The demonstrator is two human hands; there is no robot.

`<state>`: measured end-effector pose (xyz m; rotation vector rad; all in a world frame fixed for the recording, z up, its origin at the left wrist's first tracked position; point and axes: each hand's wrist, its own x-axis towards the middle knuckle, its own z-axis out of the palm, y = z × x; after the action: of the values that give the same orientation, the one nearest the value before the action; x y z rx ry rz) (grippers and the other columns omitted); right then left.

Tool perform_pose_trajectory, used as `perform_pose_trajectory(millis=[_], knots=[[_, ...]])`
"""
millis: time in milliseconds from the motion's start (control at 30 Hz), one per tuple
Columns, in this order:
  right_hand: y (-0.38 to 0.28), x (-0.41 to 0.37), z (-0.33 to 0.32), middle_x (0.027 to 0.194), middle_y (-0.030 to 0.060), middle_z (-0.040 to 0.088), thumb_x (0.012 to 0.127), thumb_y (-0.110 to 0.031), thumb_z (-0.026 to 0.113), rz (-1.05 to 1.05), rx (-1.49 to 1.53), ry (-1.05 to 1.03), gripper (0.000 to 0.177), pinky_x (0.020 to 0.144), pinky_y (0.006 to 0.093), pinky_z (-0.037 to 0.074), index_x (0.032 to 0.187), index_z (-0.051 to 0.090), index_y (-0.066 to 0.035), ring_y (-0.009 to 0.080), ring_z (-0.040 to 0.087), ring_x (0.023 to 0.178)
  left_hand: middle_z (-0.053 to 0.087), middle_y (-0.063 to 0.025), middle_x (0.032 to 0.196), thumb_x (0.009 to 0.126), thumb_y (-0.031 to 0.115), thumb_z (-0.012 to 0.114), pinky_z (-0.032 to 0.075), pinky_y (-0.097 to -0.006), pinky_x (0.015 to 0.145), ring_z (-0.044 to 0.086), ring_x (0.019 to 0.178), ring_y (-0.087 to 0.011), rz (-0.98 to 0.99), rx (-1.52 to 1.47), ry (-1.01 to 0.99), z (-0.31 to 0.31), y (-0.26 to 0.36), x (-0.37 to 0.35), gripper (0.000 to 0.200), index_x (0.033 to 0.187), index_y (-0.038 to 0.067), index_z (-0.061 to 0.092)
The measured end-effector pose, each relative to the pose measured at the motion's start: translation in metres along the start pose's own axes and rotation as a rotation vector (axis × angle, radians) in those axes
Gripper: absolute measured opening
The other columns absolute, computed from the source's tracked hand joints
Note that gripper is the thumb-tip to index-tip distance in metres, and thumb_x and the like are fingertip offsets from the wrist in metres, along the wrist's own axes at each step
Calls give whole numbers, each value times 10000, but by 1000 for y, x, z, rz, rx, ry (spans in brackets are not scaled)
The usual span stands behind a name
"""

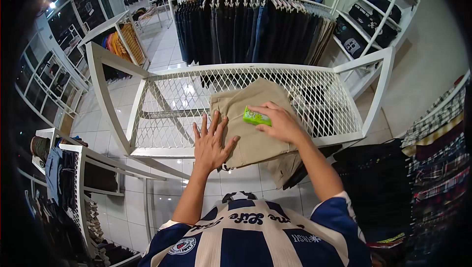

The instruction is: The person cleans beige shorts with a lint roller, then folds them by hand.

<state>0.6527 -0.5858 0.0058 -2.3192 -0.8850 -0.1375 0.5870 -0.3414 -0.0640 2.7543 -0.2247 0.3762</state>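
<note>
Folded khaki trousers (246, 144) lie on a white mesh rack shelf (167, 90), their near end hanging over its front edge. My left hand (213, 144) rests on the left side of the cloth, palm down, fingers spread. In my right hand (282, 123) is a small bright green block with a printed pattern (256, 115), gripped between thumb and fingers. It is on the upper middle of the cloth; its underside is hidden.
Beyond the shelf, dark trousers (221, 31) hang in a long row. A rack with folded dark garments (364, 21) stands at the back right. Plaid shirts (437, 168) hang on the right, and white shelving with clothes (78, 178) is at the left.
</note>
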Motion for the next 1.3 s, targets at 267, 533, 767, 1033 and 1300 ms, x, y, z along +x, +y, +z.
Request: perform_pose_trajectory(millis=[267, 533, 767, 1033, 1300], knots=[[88, 43, -4, 1113, 171, 641, 800, -152, 782, 260, -264, 352, 486, 907, 449, 507, 1273, 667, -131, 382, 632, 1011, 301, -102, 1630, 932, 630, 511, 103, -660, 1184, 209, 1502, -430, 13, -10, 33, 0, -1, 3, 726, 1489, 167, 461], [102, 32, -22, 1084, 209, 651, 783, -146, 790, 359, -340, 381, 506, 909, 444, 508, 1272, 669, -103, 379, 628, 1043, 287, -84, 1640, 946, 619, 503, 76, -637, 1199, 188, 1515, -400, 7, 18, 8, -1, 1, -3, 718, 1512, 182, 441], [60, -26, -28, 1184, 199, 672, 783, -193, 812, 426, -64, -34, 557, 1006, 430, 482, 1313, 656, -122, 356, 644, 1106, 318, -103, 1623, 941, 622, 511, 80, -643, 1195, 197, 1507, -422, 18, -21, 40, 0, 1, -2, 707, 1480, 166, 480], [-1, -73, -41, 1218, 180, 665, 808, -178, 807, 297, 52, -78, 496, 1062, 391, 439, 1287, 681, -150, 328, 594, 1187, 309, -105, 1628, 934, 621, 514, 77, -654, 1188, 194, 1511, -415, 2, -1, 17, -1, 2, 0, 730, 1484, 142, 476], [-13, -111, -38, 1215, 188, 641, 825, -113, 759, 371, 46, 353, 504, 1012, 431, 468, 1317, 651, -89, 406, 594, 1151, 298, -86, 1636, 961, 576, 514, 52, -623, 1204, 176, 1522, -388, -8, 31, -7, -5, 4, 0, 678, 1498, 165, 460]])
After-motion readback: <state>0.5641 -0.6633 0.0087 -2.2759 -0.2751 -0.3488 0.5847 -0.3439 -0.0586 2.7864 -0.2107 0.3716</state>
